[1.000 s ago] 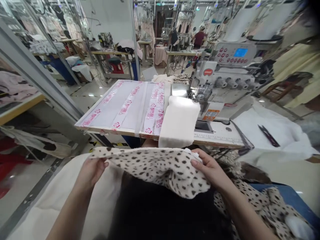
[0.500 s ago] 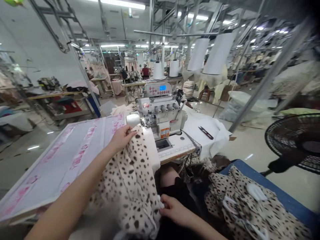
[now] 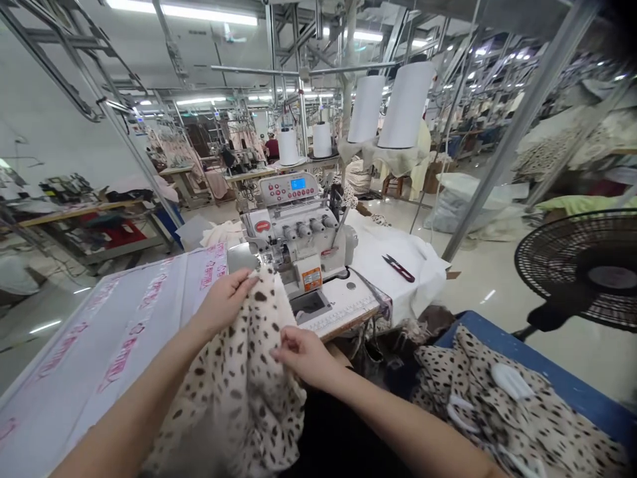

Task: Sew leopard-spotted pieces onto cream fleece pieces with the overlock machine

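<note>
A cream garment panel with dark leopard spots point(image 3: 233, 385) hangs in a bunched fold in front of the sewing machine. My left hand point(image 3: 223, 302) grips its upper part, just left of the overlock sewing machine point(image 3: 298, 232). My right hand point(image 3: 303, 355) pinches the edge of the same cloth lower down, to the right. The top of the cloth reaches the machine's front, and the presser foot area is partly hidden behind it. The needle area is too small to make out.
A white board with pink-printed strips point(image 3: 114, 332) extends left of the machine. Red-handled thread snips point(image 3: 398, 268) lie on white cloth at the right. More spotted fabric point(image 3: 497, 415) sits in a blue-edged bin at lower right. Beyond it stands a black fan point(image 3: 580, 269).
My view has tilted up from the table to the wider room. The spotted cloth has risen toward the machine, and my right hand has moved up from low on the cloth to its edge.
</note>
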`<action>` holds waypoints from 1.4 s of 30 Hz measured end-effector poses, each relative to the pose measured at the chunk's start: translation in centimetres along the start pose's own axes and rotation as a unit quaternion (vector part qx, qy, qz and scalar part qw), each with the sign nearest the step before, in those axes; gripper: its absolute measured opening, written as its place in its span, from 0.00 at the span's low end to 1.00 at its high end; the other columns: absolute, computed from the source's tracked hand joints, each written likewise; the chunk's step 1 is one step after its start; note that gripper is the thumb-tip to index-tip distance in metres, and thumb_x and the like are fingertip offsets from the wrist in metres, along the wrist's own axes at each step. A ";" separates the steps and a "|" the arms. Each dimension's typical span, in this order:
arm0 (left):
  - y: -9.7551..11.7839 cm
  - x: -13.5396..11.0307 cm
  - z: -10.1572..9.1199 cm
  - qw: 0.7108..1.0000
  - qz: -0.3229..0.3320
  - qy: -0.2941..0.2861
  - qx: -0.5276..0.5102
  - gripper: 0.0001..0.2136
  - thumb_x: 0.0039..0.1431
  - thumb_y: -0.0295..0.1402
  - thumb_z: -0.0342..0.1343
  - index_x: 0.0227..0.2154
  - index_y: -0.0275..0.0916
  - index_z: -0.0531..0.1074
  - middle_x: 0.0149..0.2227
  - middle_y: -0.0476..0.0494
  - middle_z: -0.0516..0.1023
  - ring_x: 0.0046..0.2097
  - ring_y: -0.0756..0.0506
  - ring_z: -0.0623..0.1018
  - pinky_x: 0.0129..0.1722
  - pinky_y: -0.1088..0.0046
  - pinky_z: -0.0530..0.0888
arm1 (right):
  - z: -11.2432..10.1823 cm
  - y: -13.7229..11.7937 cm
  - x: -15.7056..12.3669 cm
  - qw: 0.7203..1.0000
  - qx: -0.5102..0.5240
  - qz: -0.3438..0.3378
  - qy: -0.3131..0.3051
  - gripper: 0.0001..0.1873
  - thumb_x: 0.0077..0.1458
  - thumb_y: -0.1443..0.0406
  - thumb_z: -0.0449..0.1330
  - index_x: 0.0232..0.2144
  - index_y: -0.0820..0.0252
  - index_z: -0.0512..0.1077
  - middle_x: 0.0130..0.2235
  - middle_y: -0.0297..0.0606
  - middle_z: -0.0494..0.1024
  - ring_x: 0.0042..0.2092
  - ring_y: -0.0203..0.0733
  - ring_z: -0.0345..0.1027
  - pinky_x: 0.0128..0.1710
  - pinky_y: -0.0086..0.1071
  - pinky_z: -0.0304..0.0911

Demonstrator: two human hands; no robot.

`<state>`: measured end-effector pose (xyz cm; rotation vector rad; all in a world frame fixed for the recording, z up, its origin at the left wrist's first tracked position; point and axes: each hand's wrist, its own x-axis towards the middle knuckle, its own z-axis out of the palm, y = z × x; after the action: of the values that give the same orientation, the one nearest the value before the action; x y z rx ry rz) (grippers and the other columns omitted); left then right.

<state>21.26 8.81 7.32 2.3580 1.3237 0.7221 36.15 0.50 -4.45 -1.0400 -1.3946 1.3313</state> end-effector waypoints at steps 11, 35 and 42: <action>-1.2 1.7 1.5 0.998 -0.047 -0.018 0.047 0.13 0.54 0.44 0.47 0.29 0.40 0.68 0.31 0.50 0.72 0.34 0.47 0.70 0.33 0.73 0.63 | -1.5 1.0 -0.8 0.951 -0.266 -0.158 0.011 0.13 0.45 0.68 0.58 0.18 0.60 0.56 0.24 0.30 0.60 0.30 0.35 0.57 0.31 0.27 0.53; -1.9 0.7 1.4 0.998 -0.008 -0.035 0.054 0.11 0.58 0.40 0.45 0.35 0.43 0.71 0.34 0.49 0.70 0.35 0.50 0.71 0.33 0.76 0.67 | -0.1 2.7 -1.5 0.998 0.010 -0.053 -0.033 0.15 0.43 0.63 0.62 0.16 0.63 0.61 0.21 0.28 0.60 0.27 0.32 0.54 0.26 0.25 0.50; -1.6 -0.6 2.4 0.974 0.105 0.009 0.201 0.17 0.60 0.32 0.39 0.43 0.45 0.71 0.41 0.44 0.68 0.38 0.48 0.71 0.33 0.72 0.71 | 0.0 2.6 -1.4 0.998 0.002 -0.061 -0.034 0.15 0.43 0.62 0.62 0.15 0.63 0.61 0.22 0.29 0.61 0.27 0.32 0.56 0.28 0.25 0.52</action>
<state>21.27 9.06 4.39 2.8525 1.3451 0.5733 36.43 -0.66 -7.15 -0.9002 -1.4819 1.2895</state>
